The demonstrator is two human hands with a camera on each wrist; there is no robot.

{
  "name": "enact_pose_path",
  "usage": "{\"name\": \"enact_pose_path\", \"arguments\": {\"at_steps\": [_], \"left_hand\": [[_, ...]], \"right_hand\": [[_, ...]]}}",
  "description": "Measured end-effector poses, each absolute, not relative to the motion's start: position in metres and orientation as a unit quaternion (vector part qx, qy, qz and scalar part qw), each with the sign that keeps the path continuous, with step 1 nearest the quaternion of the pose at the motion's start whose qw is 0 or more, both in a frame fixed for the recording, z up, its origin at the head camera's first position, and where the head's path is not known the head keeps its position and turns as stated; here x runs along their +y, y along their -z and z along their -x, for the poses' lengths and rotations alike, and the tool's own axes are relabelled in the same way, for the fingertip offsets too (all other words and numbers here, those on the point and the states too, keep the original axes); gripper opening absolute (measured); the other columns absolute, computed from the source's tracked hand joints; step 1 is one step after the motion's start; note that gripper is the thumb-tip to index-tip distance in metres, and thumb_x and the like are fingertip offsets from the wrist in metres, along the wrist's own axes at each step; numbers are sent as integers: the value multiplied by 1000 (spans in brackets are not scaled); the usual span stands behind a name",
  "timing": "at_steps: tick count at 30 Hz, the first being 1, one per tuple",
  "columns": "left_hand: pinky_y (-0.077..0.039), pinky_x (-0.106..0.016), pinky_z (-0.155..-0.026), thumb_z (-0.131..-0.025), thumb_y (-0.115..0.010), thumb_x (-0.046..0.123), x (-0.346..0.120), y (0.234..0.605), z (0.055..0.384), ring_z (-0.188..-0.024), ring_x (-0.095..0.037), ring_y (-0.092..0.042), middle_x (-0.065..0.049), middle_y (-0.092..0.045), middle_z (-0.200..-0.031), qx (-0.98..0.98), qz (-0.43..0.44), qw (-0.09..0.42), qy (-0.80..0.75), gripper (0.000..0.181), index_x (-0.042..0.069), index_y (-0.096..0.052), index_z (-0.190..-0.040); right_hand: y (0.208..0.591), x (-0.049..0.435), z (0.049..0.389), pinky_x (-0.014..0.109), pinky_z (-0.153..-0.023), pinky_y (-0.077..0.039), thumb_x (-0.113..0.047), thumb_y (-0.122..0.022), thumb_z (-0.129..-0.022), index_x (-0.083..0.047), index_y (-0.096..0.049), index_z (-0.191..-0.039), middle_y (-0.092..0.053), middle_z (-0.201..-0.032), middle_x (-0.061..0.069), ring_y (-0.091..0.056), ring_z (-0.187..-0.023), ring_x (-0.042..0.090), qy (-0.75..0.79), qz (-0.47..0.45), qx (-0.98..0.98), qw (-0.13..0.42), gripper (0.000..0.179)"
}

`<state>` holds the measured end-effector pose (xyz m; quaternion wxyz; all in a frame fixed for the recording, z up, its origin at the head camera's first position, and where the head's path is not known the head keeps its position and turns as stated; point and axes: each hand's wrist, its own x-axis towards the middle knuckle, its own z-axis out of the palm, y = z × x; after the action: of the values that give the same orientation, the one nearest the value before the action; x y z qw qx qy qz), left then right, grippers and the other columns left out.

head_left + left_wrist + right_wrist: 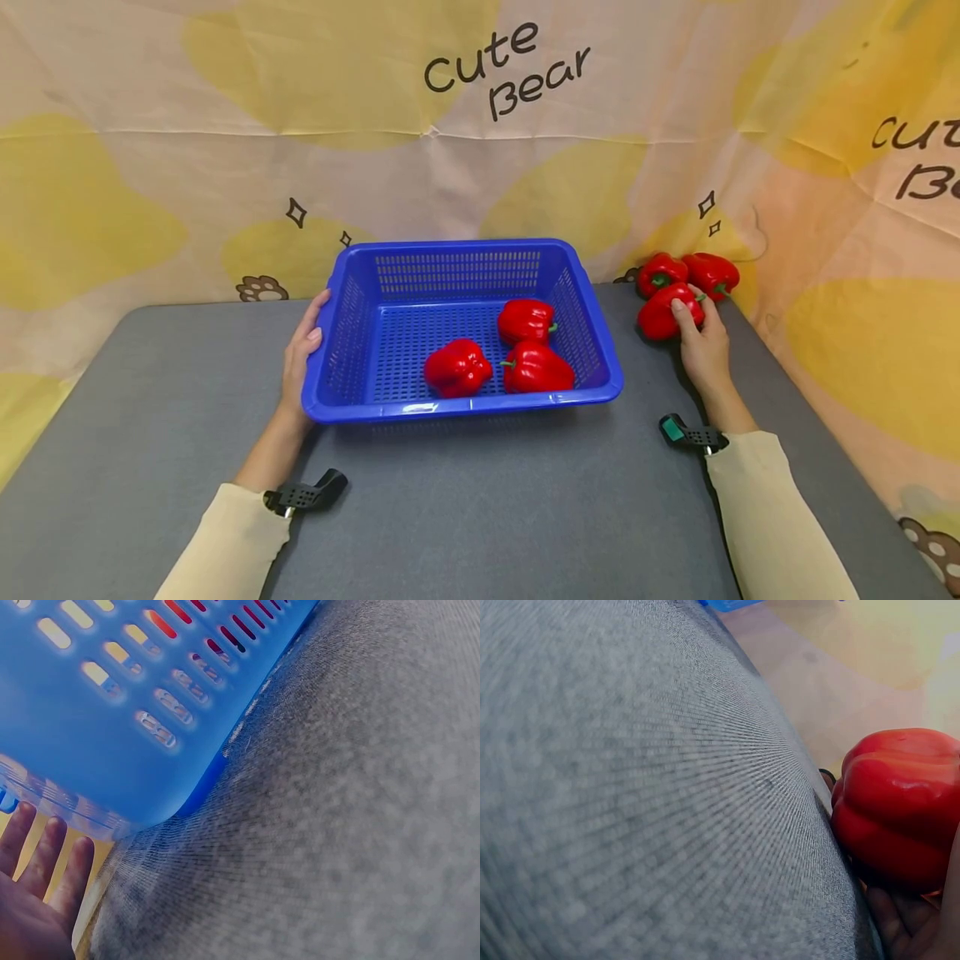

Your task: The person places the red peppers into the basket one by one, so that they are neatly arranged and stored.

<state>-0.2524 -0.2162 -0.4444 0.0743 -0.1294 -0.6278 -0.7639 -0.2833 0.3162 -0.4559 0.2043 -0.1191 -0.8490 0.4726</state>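
Note:
A blue plastic basket [442,410] stands on the grey table with three red bell peppers inside: one at front centre [458,367], one at front right [538,368] and one behind it [526,322]. My left hand [298,354] rests against the basket's left rim; in the left wrist view its fingers [49,851] stretch out straight along the outer side. Over at the table's right, my right hand [705,343] grips a red bell pepper [662,312], thumb on top. The right wrist view shows this bell pepper [900,810] large, with fingers beneath it.
Two more red bell peppers, one on the left [662,273] and one on the right [712,273], lie just behind the held one at the table's far right corner. A printed yellow cloth [420,183] hangs along the back edge of the grey table [480,508].

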Motion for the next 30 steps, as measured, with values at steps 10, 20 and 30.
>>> {"name": "enact_pose_path", "arguments": {"at_steps": [10,20,30], "left_hand": [[-44,-18,-101,-103,-35,27,-216,443,253,-131,-12,-45,-6,-33,-163,-634,121,76,760,56,19,-33,-158],[-43,-18,-102,-103,-35,28,-216,442,253,-133,-13,-44,-6,-31,-164,-626,121,70,767,56,19,-33,-158],[-44,-18,-102,-102,-35,27,-216,444,254,-132,-13,-45,-5,-33,-163,-620,125,72,771,56,19,-35,-158]], "right_hand": [[456,316,284,53,-113,-32,-49,-49,-102,-23,-47,-150,-55,-145,15,-47,-132,32,-470,122,-850,205,54],[454,315,284,51,-111,-33,-48,-49,-102,-23,-48,-149,-56,-143,15,-48,-130,32,-471,125,-848,208,53],[453,314,283,53,-114,-32,-49,-48,-102,-24,-46,-150,-54,-145,15,-47,-133,31,-478,127,-846,199,54]]}}
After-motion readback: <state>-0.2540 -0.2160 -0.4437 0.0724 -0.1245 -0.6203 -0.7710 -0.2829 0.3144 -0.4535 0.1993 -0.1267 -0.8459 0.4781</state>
